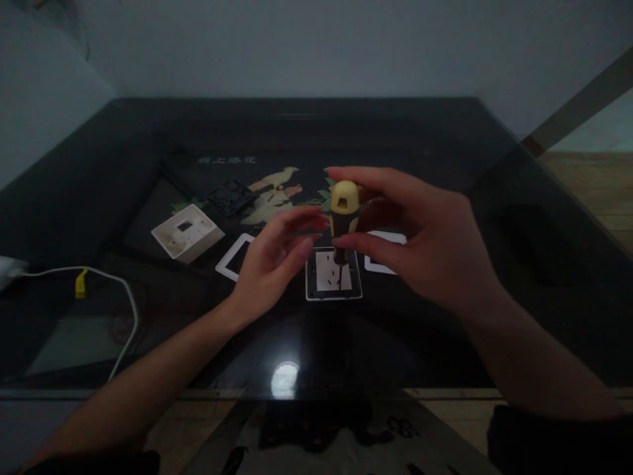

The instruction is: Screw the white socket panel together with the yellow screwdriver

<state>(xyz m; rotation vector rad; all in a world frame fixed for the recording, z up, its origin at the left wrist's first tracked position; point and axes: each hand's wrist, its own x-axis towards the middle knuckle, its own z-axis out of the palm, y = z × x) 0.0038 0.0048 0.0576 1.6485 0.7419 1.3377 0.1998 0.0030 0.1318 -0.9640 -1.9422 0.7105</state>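
My right hand [425, 244] pinches a short yellow-and-black screwdriver [343, 211] between thumb and fingers, holding it upright with its tip down over a white socket module in a dark frame [333, 276] on the glass table. My left hand [277, 260] hovers just left of the screwdriver, fingers loosely spread and curved, holding nothing, its fingertips near the handle.
A white frame [235, 258] lies left of the module and another white frame [383, 254] shows behind my right hand. A white mounting box [186, 232] and a black part [231, 196] sit further left. A white cable [126, 297] with a yellow tag [80, 282] crosses the dark glass table [445, 145].
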